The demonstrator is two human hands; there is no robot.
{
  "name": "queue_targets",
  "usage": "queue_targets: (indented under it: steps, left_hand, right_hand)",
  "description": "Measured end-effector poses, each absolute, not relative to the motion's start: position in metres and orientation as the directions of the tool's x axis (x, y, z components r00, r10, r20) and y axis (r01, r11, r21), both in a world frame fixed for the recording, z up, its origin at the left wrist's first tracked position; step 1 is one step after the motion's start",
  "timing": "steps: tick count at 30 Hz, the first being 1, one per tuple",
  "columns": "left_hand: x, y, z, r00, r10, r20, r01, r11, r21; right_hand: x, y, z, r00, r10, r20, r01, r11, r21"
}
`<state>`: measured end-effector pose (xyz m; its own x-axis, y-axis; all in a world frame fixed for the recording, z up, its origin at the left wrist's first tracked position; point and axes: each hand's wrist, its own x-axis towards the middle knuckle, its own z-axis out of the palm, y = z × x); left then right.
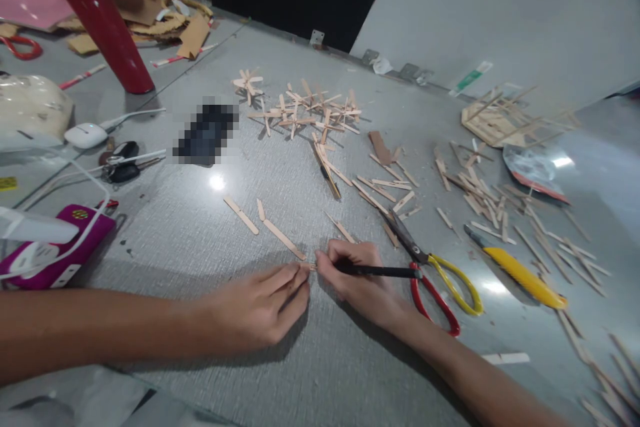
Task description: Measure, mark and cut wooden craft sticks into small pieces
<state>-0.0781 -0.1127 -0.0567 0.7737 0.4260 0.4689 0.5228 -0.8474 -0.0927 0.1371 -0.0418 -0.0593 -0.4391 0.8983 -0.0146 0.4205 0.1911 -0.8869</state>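
My left hand (270, 303) lies low over the table, its fingers pinched on a small piece of wooden craft stick (309, 267). Close against the other end of that piece is my right hand (357, 273), fingers closed around a slim black pen (385, 271). The pen's rear end points right; its tip is hidden by the fingers. Just beyond the hands lie a cut craft stick (283, 238) and another short one (241, 215). Scissors (417, 253) with one red and one yellow handle rest right of my right hand, blades apart.
Star-shaped stick assemblies (305, 110) stand at the back. Loose sticks (480, 193) and a yellow cutter knife (523, 273) spread over the right. To the left are a blurred-out phone (207, 133), a red bottle (105, 27), keys (123, 161) and a purple power strip (83, 247) with cables.
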Motion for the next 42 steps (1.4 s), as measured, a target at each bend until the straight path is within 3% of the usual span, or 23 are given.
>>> queue_targets:
  steps: [8,14,19,26,30,34,38,42]
  left_hand:
    - [-0.078,-0.113,-0.059,0.787,0.419,0.452,0.517,-0.848,-0.114]
    - [-0.079,-0.112,-0.057,0.792,0.350,0.501,0.495,-0.848,-0.188]
    - [-0.079,-0.112,-0.057,0.733,0.346,0.586,0.522,-0.838,-0.159]
    - [-0.078,-0.114,-0.063,0.598,0.532,0.599,0.701,-0.709,-0.070]
    - [-0.082,-0.112,-0.070,0.632,0.546,0.551,0.682,-0.729,-0.059]
    - [-0.084,-0.108,-0.076,0.680,0.502,0.535,0.624,-0.779,-0.063]
    - [-0.081,-0.106,-0.072,0.638,0.494,0.591,0.629,-0.777,-0.029]
    - [-0.080,-0.104,-0.071,0.617,0.509,0.600,0.657,-0.753,-0.036]
  right_hand:
    - [0.145,-0.034,-0.052,-0.366,0.913,-0.181,0.237,-0.096,-0.967]
    - [0.143,-0.033,-0.052,-0.347,0.916,-0.202,0.154,-0.157,-0.975]
    - [0.142,-0.033,-0.051,-0.332,0.920,-0.211,0.125,-0.178,-0.976]
    - [0.144,-0.036,-0.054,-0.207,0.966,-0.155,0.081,-0.141,-0.987]
    - [0.144,-0.034,-0.056,-0.079,0.994,-0.076,0.057,-0.071,-0.996]
    - [0.142,-0.031,-0.056,-0.076,0.997,-0.032,0.070,-0.027,-0.997]
    - [0.139,-0.032,-0.057,-0.087,0.996,0.016,0.128,0.028,-0.991]
    - [0.141,-0.037,-0.053,-0.105,0.991,0.089,0.287,0.115,-0.951]
